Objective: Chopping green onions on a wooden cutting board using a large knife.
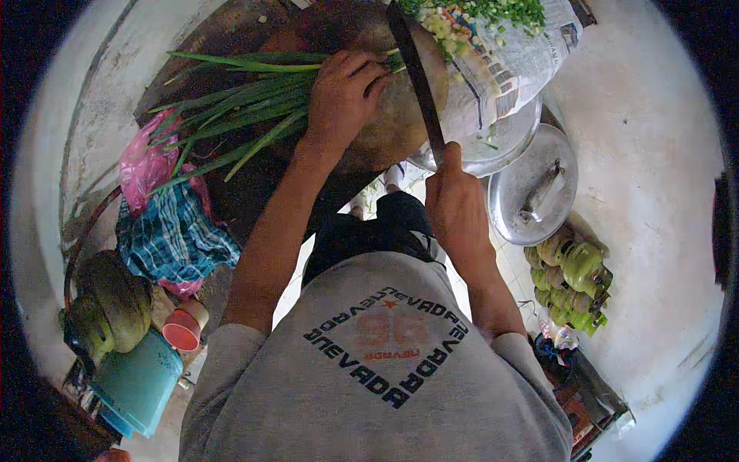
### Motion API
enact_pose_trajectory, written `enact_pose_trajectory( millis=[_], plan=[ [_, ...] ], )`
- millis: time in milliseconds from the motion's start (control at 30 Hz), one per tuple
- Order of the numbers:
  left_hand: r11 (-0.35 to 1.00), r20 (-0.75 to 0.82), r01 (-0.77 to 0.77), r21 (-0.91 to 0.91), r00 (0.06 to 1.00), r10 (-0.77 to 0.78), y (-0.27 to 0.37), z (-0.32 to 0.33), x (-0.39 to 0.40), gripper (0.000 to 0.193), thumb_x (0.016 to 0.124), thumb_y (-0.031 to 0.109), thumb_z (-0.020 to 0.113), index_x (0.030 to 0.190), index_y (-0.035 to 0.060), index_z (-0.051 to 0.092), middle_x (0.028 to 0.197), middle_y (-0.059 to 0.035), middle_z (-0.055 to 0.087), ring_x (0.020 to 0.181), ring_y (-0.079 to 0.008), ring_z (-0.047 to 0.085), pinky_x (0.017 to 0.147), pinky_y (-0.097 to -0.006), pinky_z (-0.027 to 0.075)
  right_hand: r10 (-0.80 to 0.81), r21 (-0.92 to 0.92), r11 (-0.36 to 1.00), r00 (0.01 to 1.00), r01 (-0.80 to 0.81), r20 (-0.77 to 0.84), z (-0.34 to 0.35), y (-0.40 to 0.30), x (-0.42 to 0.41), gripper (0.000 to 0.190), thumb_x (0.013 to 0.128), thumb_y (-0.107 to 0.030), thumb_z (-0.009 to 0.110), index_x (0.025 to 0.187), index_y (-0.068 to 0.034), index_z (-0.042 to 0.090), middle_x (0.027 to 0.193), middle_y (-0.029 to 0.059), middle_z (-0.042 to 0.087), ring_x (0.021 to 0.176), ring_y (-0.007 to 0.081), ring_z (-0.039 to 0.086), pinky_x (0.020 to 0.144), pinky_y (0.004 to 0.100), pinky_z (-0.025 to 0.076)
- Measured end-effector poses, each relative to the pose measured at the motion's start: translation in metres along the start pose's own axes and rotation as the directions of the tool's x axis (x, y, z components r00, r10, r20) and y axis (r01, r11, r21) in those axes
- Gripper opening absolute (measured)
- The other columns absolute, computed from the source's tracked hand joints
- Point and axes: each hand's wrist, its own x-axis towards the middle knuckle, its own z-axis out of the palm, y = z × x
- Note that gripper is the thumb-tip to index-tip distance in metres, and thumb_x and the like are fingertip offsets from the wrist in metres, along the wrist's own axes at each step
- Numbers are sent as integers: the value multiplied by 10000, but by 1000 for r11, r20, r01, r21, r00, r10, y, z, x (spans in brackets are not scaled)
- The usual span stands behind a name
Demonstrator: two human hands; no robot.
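My left hand (345, 95) grips a bunch of green onions (254, 107) on a round wooden chopping block (398, 124). The long leaves fan out to the left, and the cut ends poke out to the right of my fingers. In my right hand (457, 193) is the handle of a long dark knife (420, 86). Its blade points away from me, just right of the onion ends. Chopped green onions (485, 17), pale and green, are heaped on newspaper (519, 69) at the upper right.
Beneath the newspaper is a round metal tray (508, 153), with a metal lid (534, 185) beside it. Green gas cylinders (571, 277) stand at the right. On the left are a pink plastic bag (147, 164), a blue checked cloth (173, 231), a red cup (182, 330) and a teal bin (138, 381).
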Motion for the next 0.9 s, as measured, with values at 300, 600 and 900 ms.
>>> enact_pose_trajectory(
  millis=[300, 600, 900],
  plan=[
    [1000, 2, -6, -1, 1000, 6, -2, 2, -2, 146, 717, 142, 704, 835, 64, 666, 946, -62, 631, 933, -279, 584, 841, -387, 468, 50, -4, 999, 999, -50, 6, 4, -3, 3, 294, 820, -22, 494, 1075, 29, 357, 615, 300, 547, 596, 476, 570, 534, 557, 417],
    [999, -22, 33, 18, 999, -33, -1, 2, 0, 162, 723, 160, 718, 845, 66, 667, 948, -64, 624, 864, -281, 605, 759, -375, 495, 231, -73, 972, 965, -224, 122, 3, 10, -20, 383, 850, -136, 532, 1170, -7, 367, 720, 268, 615, 678, 435, 621, 564, 529, 476],
    [998, 28, 48, 47, 998, -49, 1, -2, 0, 225, 729, 211, 730, 900, 77, 676, 970, -83, 621, 905, -287, 601, 801, -379, 489, 50, 57, 997, 999, -49, -11, 9, 0, -1, 255, 826, -7, 499, 1018, 17, 332, 589, 279, 540, 596, 478, 561, 527, 557, 402]
  ],
)
